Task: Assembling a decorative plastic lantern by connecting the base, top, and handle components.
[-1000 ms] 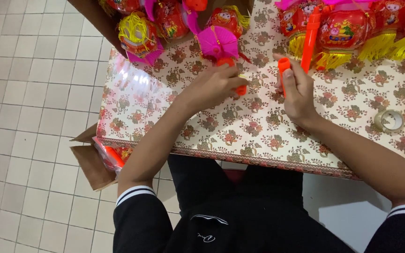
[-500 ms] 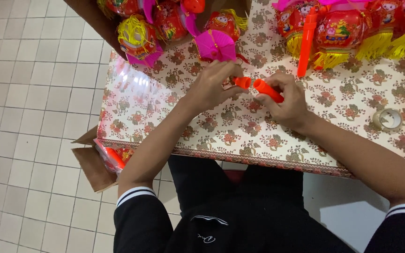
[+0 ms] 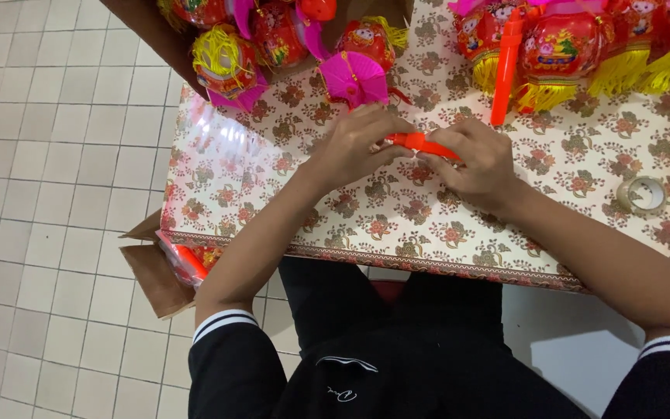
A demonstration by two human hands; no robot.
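My left hand (image 3: 360,143) and my right hand (image 3: 474,159) meet over the middle of the table, both gripping one orange-red plastic stick (image 3: 420,143) that lies level between them. The left fingers pinch its left end, and the right fingers cover its right end. A pink paper fan-shaped lantern piece (image 3: 354,77) lies just beyond the left hand. A second orange-red stick (image 3: 504,70) lies upright-looking on the table beyond the right hand.
A floral cloth covers the table (image 3: 273,194). Red and yellow tasselled lanterns (image 3: 575,50) crowd the far edge, more lie in a brown box (image 3: 219,39) at the far left. A tape roll (image 3: 641,194) sits right. An open cardboard box (image 3: 160,268) stands on the tiled floor.
The hands, apart and each with an orange piece a second ago, have come together. They now hold one stick between them, a little lower on the table.
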